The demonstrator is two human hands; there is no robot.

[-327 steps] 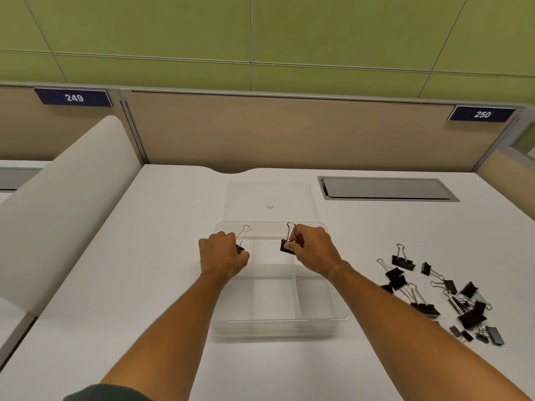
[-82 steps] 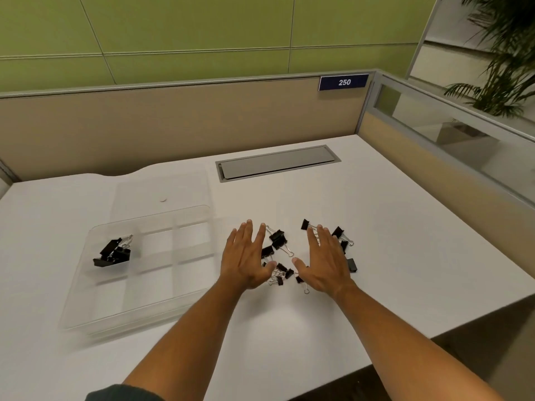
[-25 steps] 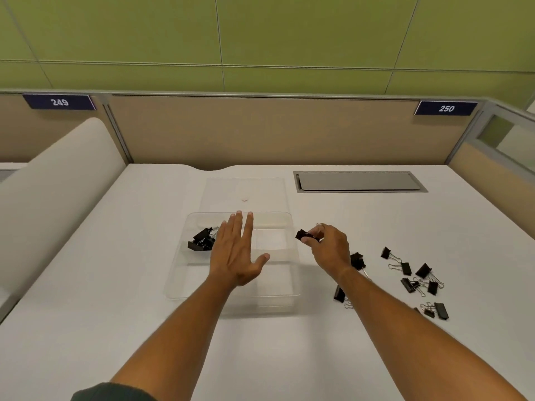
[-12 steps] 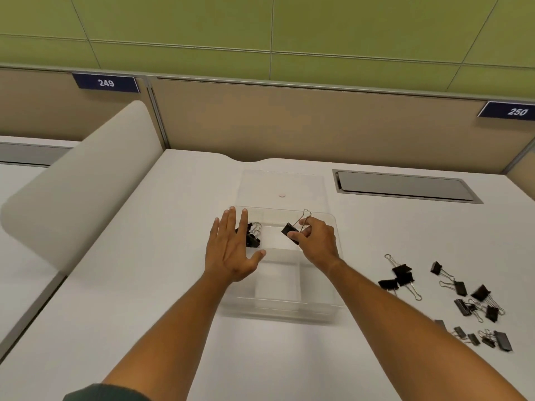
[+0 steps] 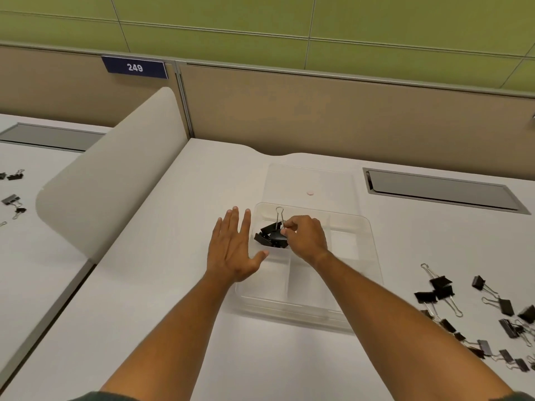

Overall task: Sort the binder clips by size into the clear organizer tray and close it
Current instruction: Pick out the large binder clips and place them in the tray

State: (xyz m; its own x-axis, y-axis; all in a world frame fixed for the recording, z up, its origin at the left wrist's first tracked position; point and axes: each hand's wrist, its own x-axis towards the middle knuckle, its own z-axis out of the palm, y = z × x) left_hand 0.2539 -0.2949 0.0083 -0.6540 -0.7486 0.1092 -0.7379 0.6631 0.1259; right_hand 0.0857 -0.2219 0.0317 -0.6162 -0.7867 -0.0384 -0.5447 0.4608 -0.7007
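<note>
The clear organizer tray (image 5: 367, 273) lies open on the white desk, its lid (image 5: 309, 180) flat behind it. Several large black binder clips (image 5: 265, 238) sit in its far-left compartment. My right hand (image 5: 304, 235) hovers over that compartment, fingers pinched on the wire handle of a large binder clip (image 5: 273, 227) that rests on the pile. My left hand (image 5: 234, 250) lies flat and spread against the tray's left edge, holding nothing. A scattered pile of loose binder clips (image 5: 477, 311) of mixed sizes lies on the desk to the right.
A grey cable hatch (image 5: 440, 189) is set into the desk at the back right. A curved white divider (image 5: 110, 175) stands to the left, with a few clips (image 5: 13, 192) on the neighbouring desk beyond it. A tan partition runs along the back.
My right hand has carried the clip leftward from the middle of the tray to the far-left compartment, onto the pile there. My left hand has stayed beside the tray.
</note>
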